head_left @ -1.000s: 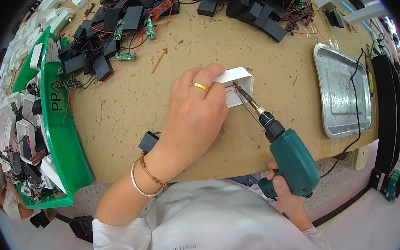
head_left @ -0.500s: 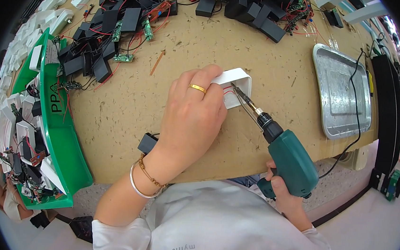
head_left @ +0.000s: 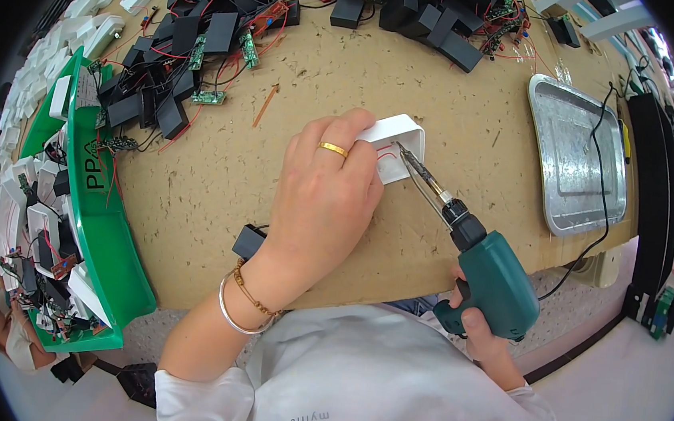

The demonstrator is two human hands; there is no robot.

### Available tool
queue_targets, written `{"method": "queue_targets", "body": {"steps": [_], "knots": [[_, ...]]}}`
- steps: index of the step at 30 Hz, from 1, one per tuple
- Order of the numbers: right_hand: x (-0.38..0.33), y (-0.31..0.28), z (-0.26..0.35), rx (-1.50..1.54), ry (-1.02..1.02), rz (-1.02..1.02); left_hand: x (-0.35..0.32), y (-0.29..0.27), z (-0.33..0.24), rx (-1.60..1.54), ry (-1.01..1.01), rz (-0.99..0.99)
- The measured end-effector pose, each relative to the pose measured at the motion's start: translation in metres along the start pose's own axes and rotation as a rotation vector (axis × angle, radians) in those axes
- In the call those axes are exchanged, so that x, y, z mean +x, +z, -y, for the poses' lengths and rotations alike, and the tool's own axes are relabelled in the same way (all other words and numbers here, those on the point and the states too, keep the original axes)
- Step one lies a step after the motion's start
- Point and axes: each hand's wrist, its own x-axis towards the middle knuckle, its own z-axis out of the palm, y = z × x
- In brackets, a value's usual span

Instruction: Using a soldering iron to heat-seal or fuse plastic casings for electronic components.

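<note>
Left grip (head_left: 325,184) — clasping white casing (head_left: 396,127), right grip (head_left: 484,336) — wrapped round green soldering gun (head_left: 499,281)

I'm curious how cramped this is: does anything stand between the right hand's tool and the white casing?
Nothing visible does. The green tool in the right hand has its metal tip at the open side of the white casing; the left hand grips the casing clear of the tip.
</note>
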Motion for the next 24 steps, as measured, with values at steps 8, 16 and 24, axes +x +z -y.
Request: {"method": "queue_targets", "body": {"steps": [8, 16, 24], "knots": [[0.0000, 0.0027, -0.0039, -0.038, 0.000, -0.018, -0.0002, 0.0010, -0.0004, -0.011, 0.000, 0.007], [0.0039, 0.0039, -0.0048, 0.026, -0.083, -0.065, -0.0001, -0.0005, -0.0023, 0.013, 0.025, 0.003], [0.0039, 0.0041, -0.0073, 0.055, -0.089, -0.061, -0.0001, -0.0001, -0.0015, -0.001, 0.014, -0.003]]}}
